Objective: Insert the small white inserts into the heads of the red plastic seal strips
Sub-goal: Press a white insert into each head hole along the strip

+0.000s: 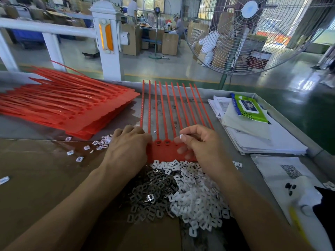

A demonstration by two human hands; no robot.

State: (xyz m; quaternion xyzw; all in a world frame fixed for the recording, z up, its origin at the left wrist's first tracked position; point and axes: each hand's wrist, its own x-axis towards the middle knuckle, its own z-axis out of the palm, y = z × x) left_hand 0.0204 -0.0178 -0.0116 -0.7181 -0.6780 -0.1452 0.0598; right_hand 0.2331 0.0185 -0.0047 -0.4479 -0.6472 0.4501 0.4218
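At the upper left of the frame a thick stack of red seal strips (68, 105) lies fanned across the grey table (226, 160). Below it, a few loose white inserts (87, 147) are scattered on the brown cardboard sheet (45, 178). Left of centre, the left hand (126, 147) lies palm down with its fingers curled over the left end of a joined sheet of red seal strips (166, 113), holding it flat; the strips' tails run toward the top of the frame. Two heads (162, 142) show between the hands. Under the wrists sits a heap of metal clips (150, 192) beside a pile of white inserts (195, 192). The right hand (201, 144) hovers over the sheet's right end, thumb and forefinger pinched together; whether they hold an insert cannot be told. At right, papers (262, 138) carry a green wipes pack (251, 109).
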